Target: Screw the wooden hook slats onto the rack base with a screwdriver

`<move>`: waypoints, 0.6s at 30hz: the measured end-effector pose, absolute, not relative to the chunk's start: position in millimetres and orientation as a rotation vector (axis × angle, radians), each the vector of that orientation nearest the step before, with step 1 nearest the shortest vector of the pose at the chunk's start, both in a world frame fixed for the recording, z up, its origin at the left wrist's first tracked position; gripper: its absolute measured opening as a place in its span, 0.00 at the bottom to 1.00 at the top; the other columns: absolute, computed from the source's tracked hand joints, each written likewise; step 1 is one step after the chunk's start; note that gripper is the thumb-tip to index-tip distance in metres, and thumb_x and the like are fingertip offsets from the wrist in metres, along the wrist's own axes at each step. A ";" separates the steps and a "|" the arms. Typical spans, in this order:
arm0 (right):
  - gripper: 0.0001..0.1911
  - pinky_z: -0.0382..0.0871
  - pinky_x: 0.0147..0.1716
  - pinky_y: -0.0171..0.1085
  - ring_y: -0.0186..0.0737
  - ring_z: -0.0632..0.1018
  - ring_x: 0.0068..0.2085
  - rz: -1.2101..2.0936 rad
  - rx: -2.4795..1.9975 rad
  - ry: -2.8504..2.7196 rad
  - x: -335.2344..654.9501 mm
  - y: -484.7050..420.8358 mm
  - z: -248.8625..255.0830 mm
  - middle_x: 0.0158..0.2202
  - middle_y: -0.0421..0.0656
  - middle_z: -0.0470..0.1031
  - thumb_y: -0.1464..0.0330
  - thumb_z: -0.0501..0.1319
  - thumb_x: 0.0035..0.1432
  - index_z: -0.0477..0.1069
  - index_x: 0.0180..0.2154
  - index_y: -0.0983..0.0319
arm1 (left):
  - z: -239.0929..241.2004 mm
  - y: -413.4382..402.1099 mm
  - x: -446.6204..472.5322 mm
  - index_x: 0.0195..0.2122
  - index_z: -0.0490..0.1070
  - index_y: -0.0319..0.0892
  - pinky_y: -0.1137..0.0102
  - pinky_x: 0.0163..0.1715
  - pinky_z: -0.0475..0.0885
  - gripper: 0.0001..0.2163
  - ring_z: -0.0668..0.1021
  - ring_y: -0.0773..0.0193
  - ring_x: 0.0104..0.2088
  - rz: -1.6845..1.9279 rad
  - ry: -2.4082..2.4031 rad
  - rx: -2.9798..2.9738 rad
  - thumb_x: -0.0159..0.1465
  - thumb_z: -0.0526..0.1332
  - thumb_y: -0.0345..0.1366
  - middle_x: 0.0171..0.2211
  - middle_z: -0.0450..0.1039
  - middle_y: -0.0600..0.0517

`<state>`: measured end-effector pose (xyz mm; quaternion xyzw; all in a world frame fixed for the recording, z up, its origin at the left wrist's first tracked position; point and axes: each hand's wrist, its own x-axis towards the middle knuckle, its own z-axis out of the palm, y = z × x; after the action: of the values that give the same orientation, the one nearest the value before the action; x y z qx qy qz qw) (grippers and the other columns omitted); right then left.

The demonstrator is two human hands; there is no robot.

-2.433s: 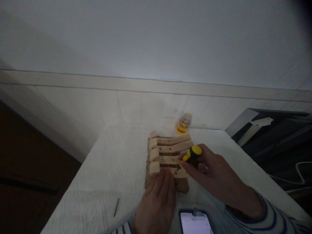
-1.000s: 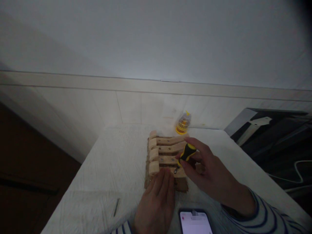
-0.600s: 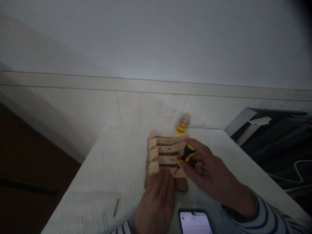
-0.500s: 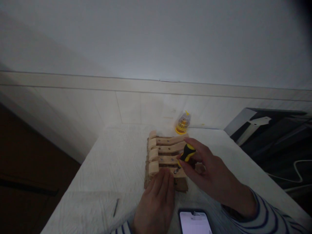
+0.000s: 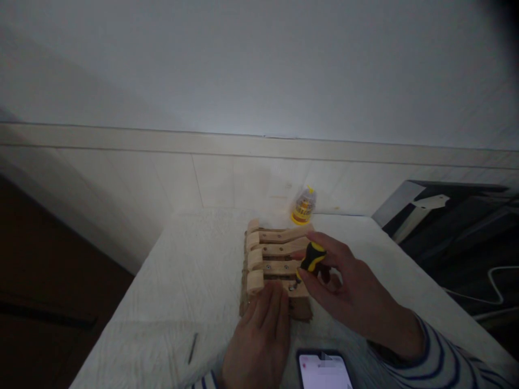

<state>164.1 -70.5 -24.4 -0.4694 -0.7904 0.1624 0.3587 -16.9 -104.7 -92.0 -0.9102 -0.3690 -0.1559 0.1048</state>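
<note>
Stubby yellow-and-black screwdriver (image 5: pixel 313 256): grasped by right hand's (image 5: pixel 352 286) fingers, long axis slanting down-left toward nearest pale wooden slat (image 5: pixel 302 290). Left hand (image 5: pixel 258 337) touches slat's left portion; clasp unclear.

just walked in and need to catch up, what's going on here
The person's right grip holds a yellow and black screwdriver, its tip down at the nearest of four wooden strips on a brown board. The fingers of the left grip lie over that same strip. Whether a screw is turning is too small to tell. A lit phone lies close by, and a yellow-based container stands behind the board.
</note>
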 end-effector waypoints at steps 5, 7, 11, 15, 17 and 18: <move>0.31 0.71 0.22 0.32 0.33 0.75 0.28 0.478 -1.139 -2.028 162.4 -73.1 -25.5 0.42 0.42 0.74 0.73 0.56 0.57 0.46 0.58 0.52 | -94.3 -103.6 -16.4 0.53 0.64 0.28 0.62 0.50 0.70 0.18 0.69 0.49 0.53 -0.463 -1.101 -2.695 0.65 0.48 0.29 0.54 0.65 0.38; 0.30 0.72 0.23 0.32 0.34 0.76 0.30 0.510 -1.134 -2.034 162.7 -73.5 -24.7 0.43 0.42 0.74 0.74 0.55 0.58 0.46 0.58 0.51 | -94.6 -103.2 -16.6 0.53 0.63 0.28 0.62 0.50 0.69 0.18 0.69 0.49 0.54 -0.461 -1.100 -2.698 0.65 0.48 0.30 0.54 0.65 0.38; 0.29 0.73 0.23 0.34 0.38 0.78 0.33 0.531 -1.166 -2.046 164.7 -73.0 -24.2 0.41 0.43 0.75 0.72 0.55 0.60 0.45 0.58 0.52 | -93.8 -102.7 -17.2 0.54 0.63 0.28 0.62 0.51 0.69 0.18 0.68 0.50 0.55 -0.449 -1.091 -2.711 0.65 0.47 0.29 0.55 0.63 0.37; 0.29 0.76 0.27 0.38 0.42 0.79 0.37 0.529 -1.191 -2.036 165.7 -72.0 -26.2 0.41 0.45 0.75 0.70 0.55 0.60 0.45 0.58 0.53 | -93.7 -102.9 -17.8 0.54 0.61 0.27 0.61 0.51 0.69 0.18 0.67 0.49 0.55 -0.448 -1.081 -2.724 0.65 0.48 0.30 0.56 0.62 0.36; 0.28 0.76 0.27 0.38 0.42 0.79 0.37 0.543 -1.189 -2.027 165.7 -71.6 -27.0 0.41 0.46 0.75 0.70 0.55 0.61 0.45 0.58 0.53 | -94.3 -103.0 -17.6 0.54 0.61 0.27 0.61 0.51 0.69 0.18 0.67 0.49 0.56 -0.453 -1.078 -2.720 0.65 0.48 0.30 0.56 0.62 0.36; 0.28 0.77 0.27 0.38 0.43 0.79 0.37 0.547 -1.186 -2.024 165.7 -71.4 -27.1 0.40 0.46 0.75 0.69 0.55 0.61 0.45 0.58 0.53 | -94.6 -103.0 -17.4 0.55 0.61 0.27 0.61 0.51 0.69 0.18 0.67 0.49 0.55 -0.452 -1.082 -2.716 0.65 0.48 0.30 0.56 0.62 0.36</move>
<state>165.7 -71.4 -27.1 -0.4597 -0.7846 0.2119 0.3581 -17.4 -103.0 -94.6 -0.9142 -0.3642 -0.1523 0.0916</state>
